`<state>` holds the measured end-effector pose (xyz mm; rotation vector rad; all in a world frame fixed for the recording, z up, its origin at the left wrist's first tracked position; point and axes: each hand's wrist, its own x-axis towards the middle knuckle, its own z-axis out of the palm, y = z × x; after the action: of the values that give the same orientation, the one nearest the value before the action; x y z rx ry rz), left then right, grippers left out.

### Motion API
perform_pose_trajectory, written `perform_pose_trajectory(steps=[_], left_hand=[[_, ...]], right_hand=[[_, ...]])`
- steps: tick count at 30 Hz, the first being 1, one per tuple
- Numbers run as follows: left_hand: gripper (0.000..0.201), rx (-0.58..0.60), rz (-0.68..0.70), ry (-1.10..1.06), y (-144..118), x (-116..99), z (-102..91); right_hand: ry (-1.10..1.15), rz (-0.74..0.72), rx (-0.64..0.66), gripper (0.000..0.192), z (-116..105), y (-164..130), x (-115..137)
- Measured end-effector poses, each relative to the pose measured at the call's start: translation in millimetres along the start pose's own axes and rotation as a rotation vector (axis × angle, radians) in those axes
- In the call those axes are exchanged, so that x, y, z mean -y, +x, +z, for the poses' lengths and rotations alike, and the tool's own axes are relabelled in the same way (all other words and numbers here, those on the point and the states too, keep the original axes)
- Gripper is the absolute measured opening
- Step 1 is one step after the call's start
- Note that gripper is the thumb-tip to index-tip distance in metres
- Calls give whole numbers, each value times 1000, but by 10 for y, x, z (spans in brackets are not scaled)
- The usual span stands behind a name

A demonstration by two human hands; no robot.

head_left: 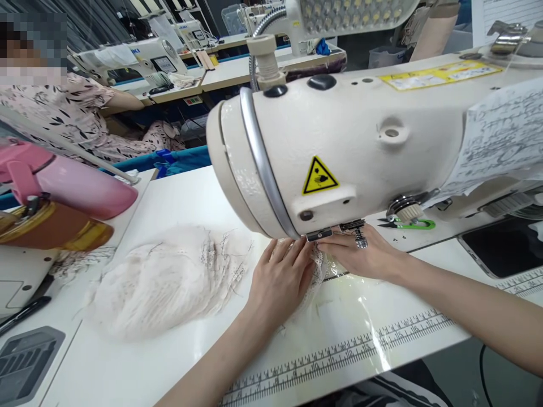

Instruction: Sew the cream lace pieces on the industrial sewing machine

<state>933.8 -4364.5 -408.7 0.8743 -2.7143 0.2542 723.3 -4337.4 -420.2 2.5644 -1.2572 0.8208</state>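
Right under the head of the sewing machine (360, 141), both hands press flat on a small piece of lace (316, 270) that lies on the table (178, 198). The left hand (280, 280) rests palm down with its fingers together, their tips reaching to the machine's foot; its grip is released, nothing clasped, only pushing the lace onto the table. The right hand (360, 254) comes in from the right, also flat and released, its fingers pointing left so that they meet the left fingertips just below the needle area. A ring (361, 242) sits on one right finger. The lace shows between and under the two hands, mostly covered by them.

To the left on the table lies a heap of pale lace pieces (169, 280) with loose threads, well apart from the hands. A printed ruler (339, 353) runs along the table's near edge. Behind the right hand, green snips (413, 224) lie beside the machine's base. At far left stand a pink flask (72, 183) and a brown one (51, 226), lying tilted. Across the aisle, another person in a patterned top (72, 110) sits at another machine.
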Motion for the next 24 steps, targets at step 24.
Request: perform_pose_trajectory(steps=[24], left_hand=[[33,7,228,-60,-127,16,-601]], right_hand=[[-1,-85,4,25,-54,27,4]])
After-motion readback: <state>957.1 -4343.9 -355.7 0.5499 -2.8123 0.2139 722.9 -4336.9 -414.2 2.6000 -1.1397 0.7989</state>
